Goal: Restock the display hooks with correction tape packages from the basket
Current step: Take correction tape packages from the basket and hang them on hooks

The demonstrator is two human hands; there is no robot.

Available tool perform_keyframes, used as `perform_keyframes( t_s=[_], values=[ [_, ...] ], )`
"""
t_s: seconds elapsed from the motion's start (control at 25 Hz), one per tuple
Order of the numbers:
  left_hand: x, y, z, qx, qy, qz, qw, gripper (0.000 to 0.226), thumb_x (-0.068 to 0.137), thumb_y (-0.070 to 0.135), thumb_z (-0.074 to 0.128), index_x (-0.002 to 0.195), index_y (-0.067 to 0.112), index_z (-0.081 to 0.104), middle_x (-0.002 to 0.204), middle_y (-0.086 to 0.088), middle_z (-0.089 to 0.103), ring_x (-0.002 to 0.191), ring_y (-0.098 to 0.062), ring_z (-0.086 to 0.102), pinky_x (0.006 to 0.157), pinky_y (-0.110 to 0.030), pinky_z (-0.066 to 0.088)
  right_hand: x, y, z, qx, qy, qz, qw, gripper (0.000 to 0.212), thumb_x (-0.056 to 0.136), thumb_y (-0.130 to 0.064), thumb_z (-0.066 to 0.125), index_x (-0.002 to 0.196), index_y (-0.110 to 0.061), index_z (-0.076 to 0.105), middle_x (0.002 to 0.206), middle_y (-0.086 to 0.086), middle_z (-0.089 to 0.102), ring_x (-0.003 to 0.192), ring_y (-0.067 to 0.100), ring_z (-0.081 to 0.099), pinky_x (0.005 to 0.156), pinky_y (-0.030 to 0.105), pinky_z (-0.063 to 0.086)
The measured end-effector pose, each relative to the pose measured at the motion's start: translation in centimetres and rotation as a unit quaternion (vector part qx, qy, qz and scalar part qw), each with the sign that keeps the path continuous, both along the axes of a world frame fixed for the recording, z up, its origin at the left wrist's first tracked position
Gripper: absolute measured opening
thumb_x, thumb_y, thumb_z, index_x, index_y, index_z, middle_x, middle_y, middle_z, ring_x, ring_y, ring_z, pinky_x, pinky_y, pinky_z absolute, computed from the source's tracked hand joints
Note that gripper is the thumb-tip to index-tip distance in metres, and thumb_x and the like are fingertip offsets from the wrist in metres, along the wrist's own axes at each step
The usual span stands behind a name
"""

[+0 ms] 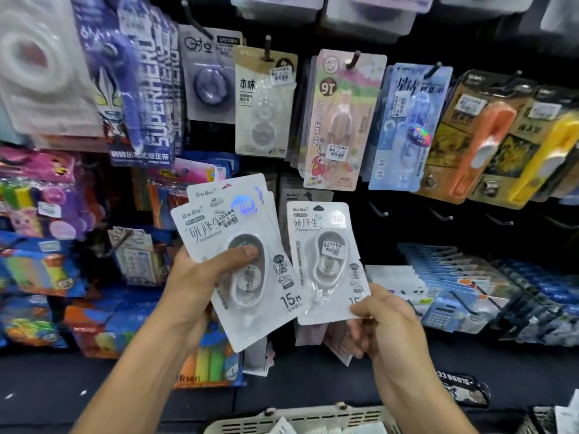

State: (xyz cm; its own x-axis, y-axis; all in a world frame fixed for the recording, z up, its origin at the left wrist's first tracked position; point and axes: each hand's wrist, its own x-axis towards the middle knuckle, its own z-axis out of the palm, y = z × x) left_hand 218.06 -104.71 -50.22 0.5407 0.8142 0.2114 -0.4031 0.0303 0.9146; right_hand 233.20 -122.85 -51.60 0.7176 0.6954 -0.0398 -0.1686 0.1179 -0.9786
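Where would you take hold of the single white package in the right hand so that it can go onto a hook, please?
Keep the grip low. The right hand pinches the single package at its bottom right corner, coming from below. That suits it: the flat card margin there clears the raised blister in the middle, and the hang hole at the top edge is left open for a hook.

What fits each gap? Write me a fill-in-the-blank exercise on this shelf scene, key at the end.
1. The left hand holds a fanned stack of white correction tape packages with its ____ pressed on the front.
2. The right hand pinches a single white correction tape package by its lower ____ corner.
3. The beige slotted plastic basket sits ____ the hands.

Missing words: thumb; right; below
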Motion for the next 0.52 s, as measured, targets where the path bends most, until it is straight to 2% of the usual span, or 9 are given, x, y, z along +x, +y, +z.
perform_keyframes(
  t_s=[0.12, 0.24, 0.36, 0.44, 0.52],
  values=[
    [0.1, -0.1, 0.3, 0.012, 0.010, -0.003, 1.000, 0.063, 0.049, 0.029, 0.089, 0.109, 0.019, 0.075, 0.110, -0.007, 0.078, 0.098, -0.028, 0.076, 0.077, -0.038, 0.060, -0.1, -0.1, 0.3, -0.032, -0.023, -0.009, 0.999, 0.018, 0.086, 0.008, 0.044, 0.075, -0.001, 0.055, 0.047, 0.011, 0.040, 0.039, 0.016, 0.029, 0.039, 0.025, 0.026],
    [0.0, -0.2, 0.4, 0.010, 0.015, 0.002, 1.000, 0.065, 0.049, 0.029, 0.089, 0.111, 0.018, 0.074, 0.111, -0.007, 0.078, 0.099, -0.029, 0.076, 0.081, -0.040, 0.058, -0.3, -0.1, 0.5, -0.049, -0.048, -0.011, 0.998, 0.019, 0.087, 0.006, 0.043, 0.072, -0.003, 0.050, 0.048, 0.009, 0.037, 0.040, 0.015, 0.027, 0.039, 0.026, 0.026],
    [-0.3, -0.1, 0.5, 0.009, 0.012, 0.005, 1.000, 0.063, 0.050, 0.029, 0.089, 0.110, 0.019, 0.074, 0.110, -0.007, 0.078, 0.098, -0.029, 0.076, 0.076, -0.037, 0.061, -0.5, 0.0, 0.5, -0.055, -0.046, 0.006, 0.997, 0.027, 0.088, 0.004, 0.045, 0.072, -0.011, 0.061, 0.050, 0.009, 0.039, 0.042, 0.015, 0.030, 0.038, 0.026, 0.030],
    [-0.4, -0.1, 0.6, 0.004, 0.020, 0.012, 1.000, 0.067, 0.049, 0.029, 0.089, 0.113, 0.017, 0.073, 0.111, -0.008, 0.078, 0.099, -0.030, 0.076, 0.082, -0.044, 0.060, -0.3, 0.9, 0.8, -0.070, -0.008, 0.030, 0.997, 0.023, 0.093, 0.003, 0.049, 0.093, -0.014, 0.065, 0.057, 0.010, 0.052, 0.043, 0.016, 0.043, 0.040, 0.028, 0.040],
    [-0.3, -0.2, 0.5, -0.007, 0.034, 0.019, 0.999, 0.068, 0.048, 0.030, 0.090, 0.112, 0.016, 0.073, 0.109, -0.008, 0.079, 0.098, -0.033, 0.076, 0.089, -0.057, 0.057, -0.2, 2.1, 0.8, -0.070, 0.047, 0.040, 0.996, 0.027, 0.096, -0.002, 0.056, 0.117, -0.019, 0.058, 0.080, 0.014, 0.068, 0.060, 0.022, 0.064, 0.054, 0.039, 0.056]
  ],
)
